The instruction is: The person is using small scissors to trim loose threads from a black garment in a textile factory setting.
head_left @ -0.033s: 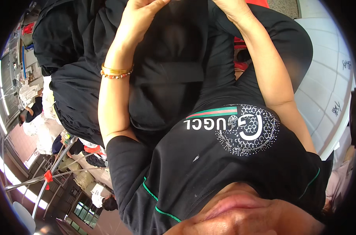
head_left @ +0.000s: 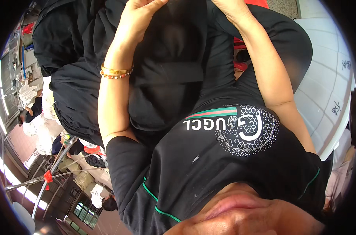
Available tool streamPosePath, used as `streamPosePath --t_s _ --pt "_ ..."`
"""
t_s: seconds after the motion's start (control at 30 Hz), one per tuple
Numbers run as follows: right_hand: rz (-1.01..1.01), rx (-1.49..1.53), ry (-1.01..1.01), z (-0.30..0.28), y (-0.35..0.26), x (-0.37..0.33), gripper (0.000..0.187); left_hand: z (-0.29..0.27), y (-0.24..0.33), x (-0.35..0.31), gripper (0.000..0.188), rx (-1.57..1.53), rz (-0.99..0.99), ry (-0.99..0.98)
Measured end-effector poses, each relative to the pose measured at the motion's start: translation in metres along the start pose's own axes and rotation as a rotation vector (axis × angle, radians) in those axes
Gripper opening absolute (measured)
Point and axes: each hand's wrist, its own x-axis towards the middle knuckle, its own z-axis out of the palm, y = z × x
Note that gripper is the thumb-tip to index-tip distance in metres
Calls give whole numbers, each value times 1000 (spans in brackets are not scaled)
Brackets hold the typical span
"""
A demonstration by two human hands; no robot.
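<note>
My left hand [head_left: 140,12] is at the top edge, over black cloth [head_left: 168,43] draped across my lap. Its thumb and fingers come together in a pinch, but the tips are partly cut off, so what they hold cannot be made out. Gold bangles and a beaded bracelet [head_left: 116,73] circle that wrist. To the right, above my thigh, my right hand [head_left: 233,8] reaches the same edge; its fingers lie outside the picture. Between my forearms the dark cloth hangs down toward my waist, with a flat band crossing it.
A large heap of black fabric [head_left: 74,74] lies against my left side. At my right stands a big white plastic tub [head_left: 323,70] with handwriting on it. Metal poles with a red tie [head_left: 48,177] rise at the left. Beyond them, several people work among piles of white cloth [head_left: 45,135].
</note>
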Motion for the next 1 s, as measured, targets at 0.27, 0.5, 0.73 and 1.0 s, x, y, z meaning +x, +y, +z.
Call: streamPosePath --t_s 0.27,0.5,0.73,1.0 --pt "-244 -296 -44 4 -5 -9 42 -14 -8 7 15 -271 -111 6" --pt "-445 -659 -289 7 -27 -20 37 -8 9 -5 17 -161 -11 22" --pt "-423 -695 -335 7 -27 -19 36 -7 5 -4 17 -145 71 -21" --pt "-406 -678 -350 4 -25 -17 28 -10 1 -2 18 -99 7 3"
